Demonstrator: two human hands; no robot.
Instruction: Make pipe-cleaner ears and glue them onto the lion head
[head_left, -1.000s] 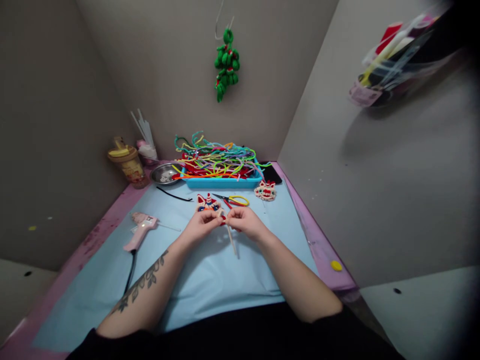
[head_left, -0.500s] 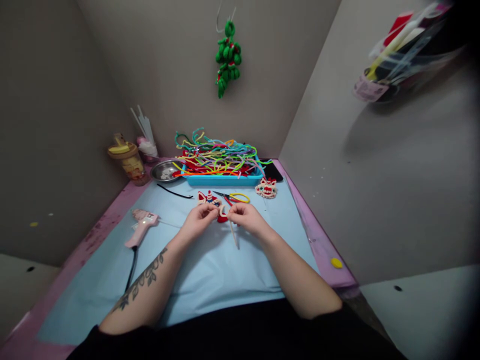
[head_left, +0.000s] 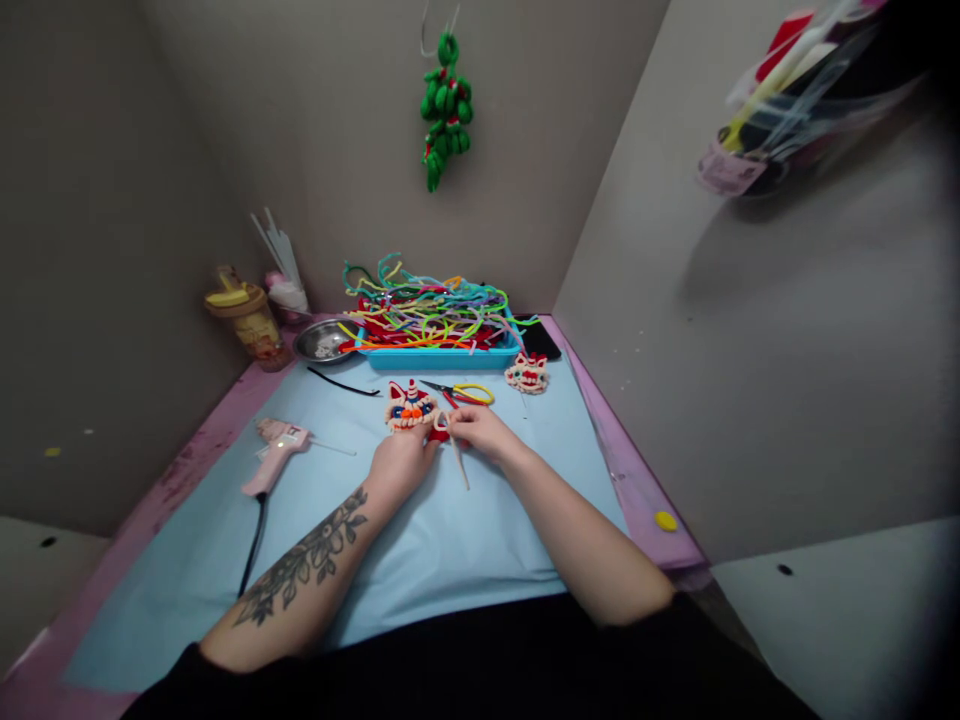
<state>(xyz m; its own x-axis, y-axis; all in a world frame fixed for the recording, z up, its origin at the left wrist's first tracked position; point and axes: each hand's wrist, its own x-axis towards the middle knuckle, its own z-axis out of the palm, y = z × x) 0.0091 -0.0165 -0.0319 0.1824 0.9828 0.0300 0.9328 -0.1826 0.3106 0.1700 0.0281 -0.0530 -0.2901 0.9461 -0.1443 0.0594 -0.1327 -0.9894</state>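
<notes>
My right hand (head_left: 480, 430) pinches a cream pipe cleaner (head_left: 460, 466), bent into a small loop at its upper end, with the straight tail hanging down. Just left of it, my left hand (head_left: 403, 465) grips the lower edge of a pipe-cleaner lion head (head_left: 411, 410). The head has red ears, blue-rimmed eyes, an orange nose and cream trim. My left fingertips are partly hidden behind the head and the hand itself. A red part shows between both hands. Right behind them lie pliers (head_left: 474, 393) with yellow and red handles.
A blue tray (head_left: 442, 358) of colourful pipe cleaners stands at the back, beside a metal bowl (head_left: 326, 342). A finished-looking lion face (head_left: 528, 374) and a phone (head_left: 544, 340) lie right. A pink glue gun (head_left: 276, 455) rests left, near a black stem (head_left: 343, 382). A cup (head_left: 251, 325) stands back left.
My left hand has left the pipe cleaner and moved down and left onto the lion head, which now shows more fully. My right hand keeps the looped pipe cleaner. The view shifted slightly.
</notes>
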